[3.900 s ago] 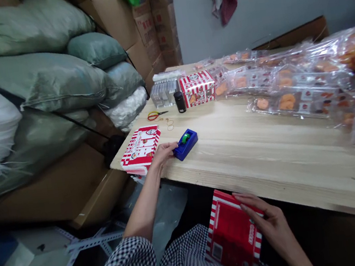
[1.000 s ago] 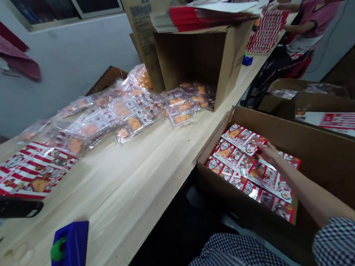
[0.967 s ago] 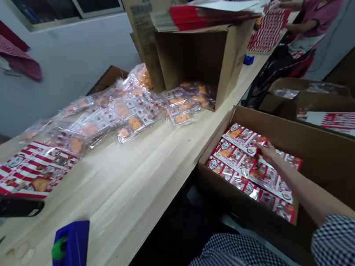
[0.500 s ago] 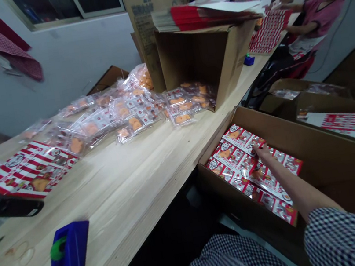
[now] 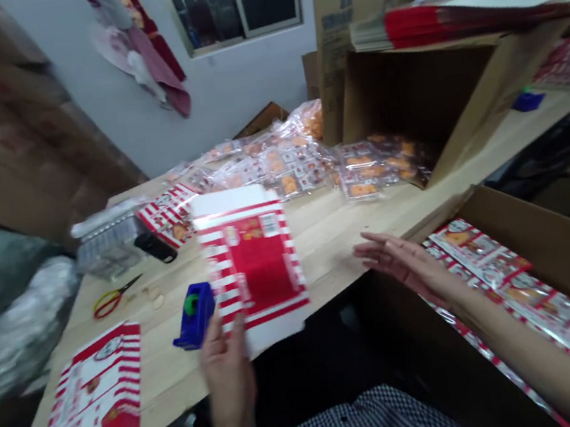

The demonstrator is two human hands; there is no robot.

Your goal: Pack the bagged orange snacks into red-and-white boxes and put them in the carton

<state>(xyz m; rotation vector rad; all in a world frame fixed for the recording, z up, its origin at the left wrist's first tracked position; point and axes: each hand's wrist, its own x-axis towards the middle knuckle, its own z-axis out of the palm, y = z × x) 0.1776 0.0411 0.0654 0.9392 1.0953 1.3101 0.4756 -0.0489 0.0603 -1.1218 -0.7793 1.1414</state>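
Note:
My left hand [image 5: 227,354] grips the lower edge of a flattened red-and-white striped carton [image 5: 254,261], held up above the table's front edge with its white flaps at top and bottom. My right hand [image 5: 402,264] holds nothing; its fingers are stretched out, pointing left, near the rim of the big cardboard box [image 5: 559,222]. Inside that box lie printed red-and-white packs [image 5: 521,289] in rows, partly hidden by my right forearm. A stack of flat striped cartons [image 5: 92,406] lies at the table's near left corner.
A blue tape dispenser [image 5: 193,316] and scissors [image 5: 110,301] lie on the wooden table [image 5: 328,218]. Behind are clear-wrapped packets [image 5: 282,164], a striped sheet [image 5: 170,213] and a tipped cardboard box [image 5: 483,105] with flat cartons [image 5: 438,19] on top. Plastic bags [image 5: 24,331] stand at left.
My view has swung left. My right hand has come away from the packs in the box, out over its rim. My left hand has appeared, holding the flattened carton.

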